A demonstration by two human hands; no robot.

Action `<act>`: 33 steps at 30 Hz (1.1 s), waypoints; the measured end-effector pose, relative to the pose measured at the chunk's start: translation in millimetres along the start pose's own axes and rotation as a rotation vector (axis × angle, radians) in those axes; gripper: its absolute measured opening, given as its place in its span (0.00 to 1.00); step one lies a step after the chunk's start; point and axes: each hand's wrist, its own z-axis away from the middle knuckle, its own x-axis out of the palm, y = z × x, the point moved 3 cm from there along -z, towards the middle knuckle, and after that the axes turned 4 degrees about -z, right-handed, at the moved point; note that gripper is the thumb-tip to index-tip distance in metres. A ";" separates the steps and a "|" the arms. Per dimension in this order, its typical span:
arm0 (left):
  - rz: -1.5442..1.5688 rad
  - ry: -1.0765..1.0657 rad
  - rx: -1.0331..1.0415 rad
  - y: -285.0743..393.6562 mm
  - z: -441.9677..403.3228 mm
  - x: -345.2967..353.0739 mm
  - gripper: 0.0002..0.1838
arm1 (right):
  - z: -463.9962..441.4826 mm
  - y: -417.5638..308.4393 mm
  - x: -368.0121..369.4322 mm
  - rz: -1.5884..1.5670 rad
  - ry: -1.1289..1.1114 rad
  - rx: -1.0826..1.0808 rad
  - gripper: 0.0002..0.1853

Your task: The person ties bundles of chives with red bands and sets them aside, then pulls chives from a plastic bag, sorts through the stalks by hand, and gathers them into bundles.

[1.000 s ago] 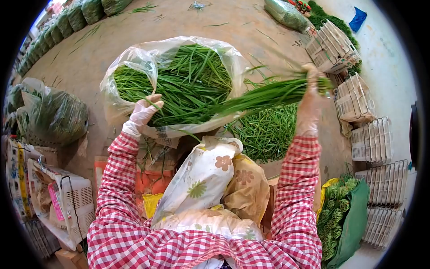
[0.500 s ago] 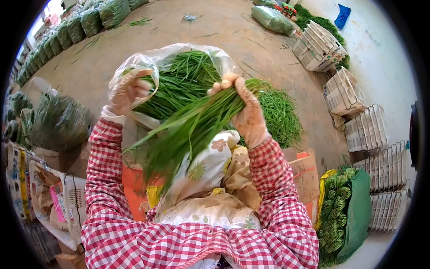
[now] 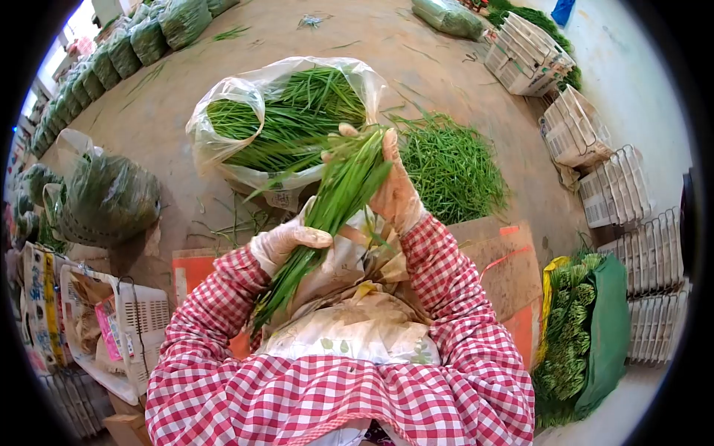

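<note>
Moved since half a second ago: left hand (image 3: 291, 241), from the rim of the plastic bag (image 3: 207, 143) onto the bunch of green stalks (image 3: 342, 186). Also turned the bunch to a steeper slant. Now holding it with both hands, slantwise above the apron (image 3: 353, 334), at the near side of the bag. Gripping the upper part with right hand (image 3: 396, 189), fingers clamped around it. Clamping the lower part with left thumb and fingers, partly hidden. Visible beside the bag, on the floor (image 3: 405, 70): loose green pile (image 3: 455, 167).
</note>
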 end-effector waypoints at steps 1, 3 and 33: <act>-0.129 0.131 -0.061 -2.1 3.0 -9.9 0.26 | 5.6 -1.5 -4.9 0.009 0.081 0.074 0.34; -0.166 0.228 -0.087 -4.4 9.7 -16.7 0.26 | 16.9 -4.8 -18.8 0.073 0.248 0.215 0.42; -0.439 0.563 -0.265 16.1 43.2 -23.9 0.18 | 29.7 -37.9 -14.7 0.741 0.395 0.387 0.13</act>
